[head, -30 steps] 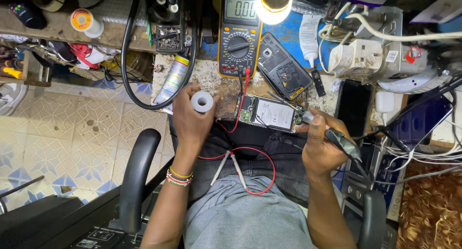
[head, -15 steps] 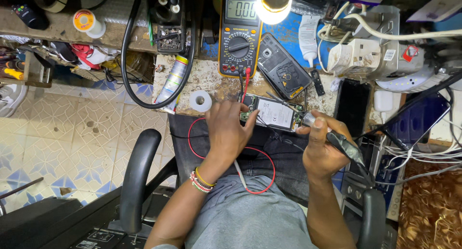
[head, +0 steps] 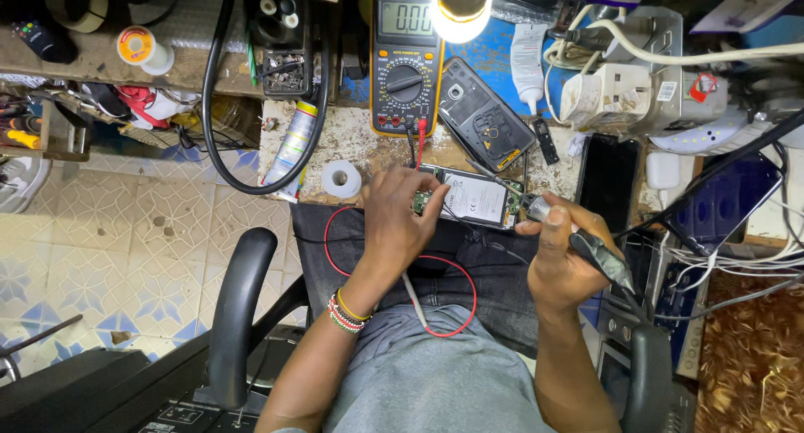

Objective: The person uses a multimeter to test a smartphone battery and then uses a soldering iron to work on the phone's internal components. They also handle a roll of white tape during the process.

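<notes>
An opened phone (head: 476, 198) with its white battery showing lies at the near edge of the workbench (head: 360, 140). My left hand (head: 398, 219) rests on its left end, fingers over the green circuit board. My right hand (head: 559, 257) grips a soldering iron (head: 578, 240), whose tip points left toward the phone's right end. A white roll of tape (head: 341, 179) stands on the bench just left of my left hand. A yellow multimeter (head: 405, 60) sits behind the phone, with its red lead looping over my lap.
A second phone back shell (head: 484, 123) lies beside the multimeter under a lit bulb (head: 461, 14). A spray can (head: 291, 148), thick black cable (head: 209, 106), power sockets (head: 620, 94) and a dark phone (head: 607, 182) crowd the bench. Chair armrests (head: 239, 307) flank me.
My left hand set the white tape roll down on the bench, then moved right onto the opened phone. My right hand kept the soldering iron nearly still.
</notes>
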